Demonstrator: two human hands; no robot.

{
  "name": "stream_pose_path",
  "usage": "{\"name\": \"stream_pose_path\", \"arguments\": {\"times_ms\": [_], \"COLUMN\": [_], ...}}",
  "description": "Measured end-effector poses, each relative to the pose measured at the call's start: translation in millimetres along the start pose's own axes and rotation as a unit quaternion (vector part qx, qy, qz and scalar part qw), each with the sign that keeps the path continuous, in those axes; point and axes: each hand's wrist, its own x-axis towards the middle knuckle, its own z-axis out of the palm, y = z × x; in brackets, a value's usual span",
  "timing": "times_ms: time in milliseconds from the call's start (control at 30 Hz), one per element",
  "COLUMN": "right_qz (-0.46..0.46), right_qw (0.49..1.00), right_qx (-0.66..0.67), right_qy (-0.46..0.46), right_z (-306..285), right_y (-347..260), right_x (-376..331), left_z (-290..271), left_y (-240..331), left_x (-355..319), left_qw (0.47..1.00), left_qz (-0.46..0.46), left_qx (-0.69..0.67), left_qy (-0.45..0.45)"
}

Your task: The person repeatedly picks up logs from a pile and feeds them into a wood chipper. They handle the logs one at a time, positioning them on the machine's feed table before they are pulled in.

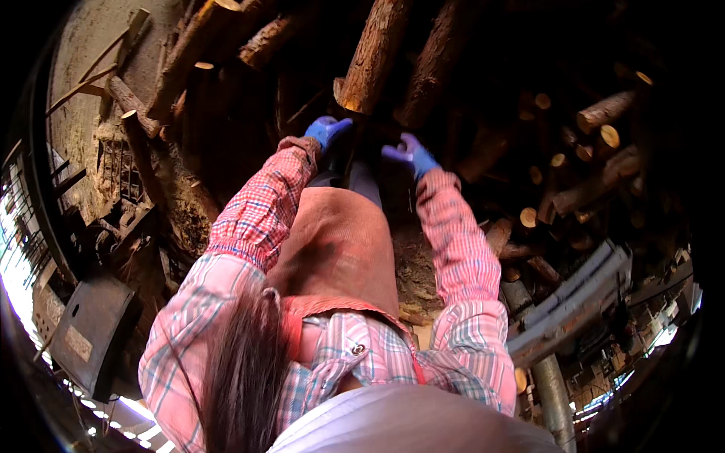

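Note:
Both hands wear blue-purple gloves and reach forward over a dark gap. My left hand (328, 133) is stretched out just below the cut end of a thick bark-covered log (374, 57), with nothing visible in it. Facing it, my right hand (413, 156) is open, its thumb and fingers spread apart and no object between them. A second, darker log (434, 64) lies beyond that hand. Neither hand visibly touches wood, though deep shadow hides much around the fingertips. My forearms are covered by red-checked sleeves, and an orange-brown apron (336, 241) hangs over my legs.
Many cut logs (604, 113) lie piled to the right. More poles (189, 57) lean at the far left by a pale wall (83, 45). A grey metal beam (570, 309) stands at my right, and a dark metal panel (92, 332) is at my left.

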Motion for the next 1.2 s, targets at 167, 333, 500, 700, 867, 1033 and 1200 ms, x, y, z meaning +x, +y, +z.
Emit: {"name": "stream_pose_path", "arguments": {"times_ms": [167,333,500,700,867,1033,1200], "right_qz": [0.005,-0.056,-0.210,0.073,-0.043,-0.195,-0.311], "right_qw": [0.920,0.901,0.849,0.697,0.697,0.703,0.765], "right_qx": [0.381,0.413,0.483,0.691,0.706,0.683,0.519], "right_qy": [0.088,0.120,-0.037,-0.179,-0.121,-0.027,0.221], "right_z": [-34.3,-21.5,-0.1,49.4,104.0,84.5,34.8], "right_y": [-77.0,-45.3,-27.4,-71.0,-69.2,-56.5,9.1], "right_x": [159.3,226.2,163.5,-52.9,-198.1,-317.0,-453.4], "left_z": [-0.2,8.4,0.3,35.7,41.1,97.8,192.2], "left_y": [49.9,146.2,95.3,49.0,71.7,122.9,246.3], "left_x": [148.9,212.4,189.0,-33.3,-169.8,-230.8,-340.0], "left_qw": [0.975,0.986,0.946,0.893,0.926,0.939,0.892], "left_qz": [0.095,0.108,0.228,-0.032,-0.120,0.034,0.152], "left_qx": [-0.165,-0.122,-0.229,-0.441,-0.323,-0.287,-0.306], "left_qy": [0.116,0.028,-0.021,-0.082,-0.155,-0.187,-0.297]}}
